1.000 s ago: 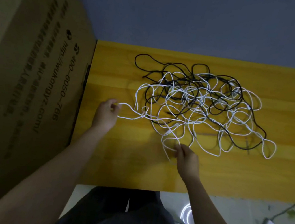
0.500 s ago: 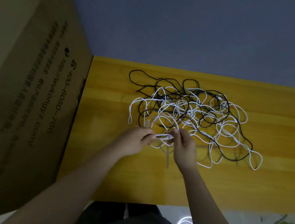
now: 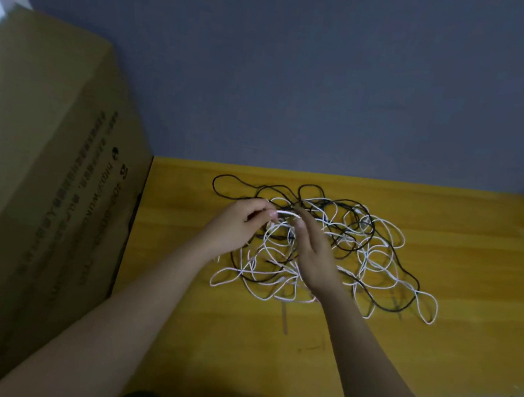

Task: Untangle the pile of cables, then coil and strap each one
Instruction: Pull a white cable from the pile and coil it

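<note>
The fingers [image 3: 270, 213] of the left hand [image 3: 236, 228] pinch a short run of white cable [image 3: 287, 214] near the far edge of the pile [image 3: 324, 250]. The right hand [image 3: 314, 256] meets it there — thumb and fingertips closing on the same strand, probably to feed it through hand over hand and free one cable from the rest. Both hands hover over the left part of the tangle, where white loops and black cable [image 3: 233, 179] still cross everywhere on the yellow worktop [image 3: 478, 279]. A cardboard box [image 3: 37, 183] stands against the worktop's left side.
</note>
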